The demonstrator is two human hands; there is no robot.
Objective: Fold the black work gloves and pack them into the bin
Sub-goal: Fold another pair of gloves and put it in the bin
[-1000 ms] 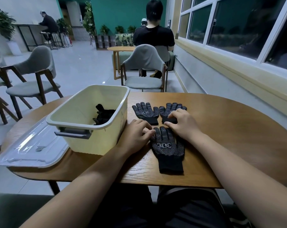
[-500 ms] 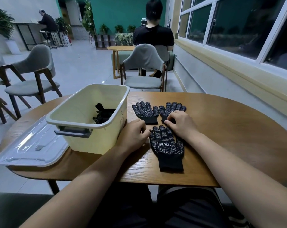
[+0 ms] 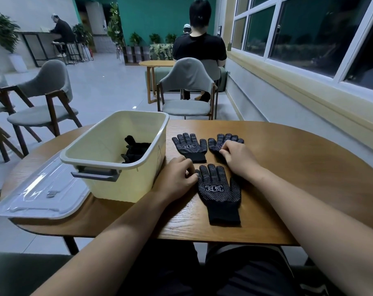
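Observation:
Three black dotted work gloves lie flat on the wooden table (image 3: 298, 167). The near glove (image 3: 219, 195) points away from me. My left hand (image 3: 178, 178) sits at its left edge, curled fingertips pinching the glove's outer finger. Beyond it lie the far left glove (image 3: 188, 146), untouched, and the far right glove (image 3: 226, 138). My right hand (image 3: 239, 159) rests on that one, bent fingers gripping its palm and hiding its cuff. The cream bin (image 3: 100, 150) stands to the left with folded black gloves (image 3: 136, 150) inside.
The bin's clear lid (image 3: 42, 189) lies flat at the table's left edge. A grey chair (image 3: 187, 86) stands across the table, with a seated person (image 3: 199, 45) behind it. More chairs (image 3: 42, 99) are on the left. A window wall (image 3: 309, 82) runs along the right.
My left hand slid left off the near glove's fingertips, which now show in full. My right hand shifted slightly up and right on the far right glove.

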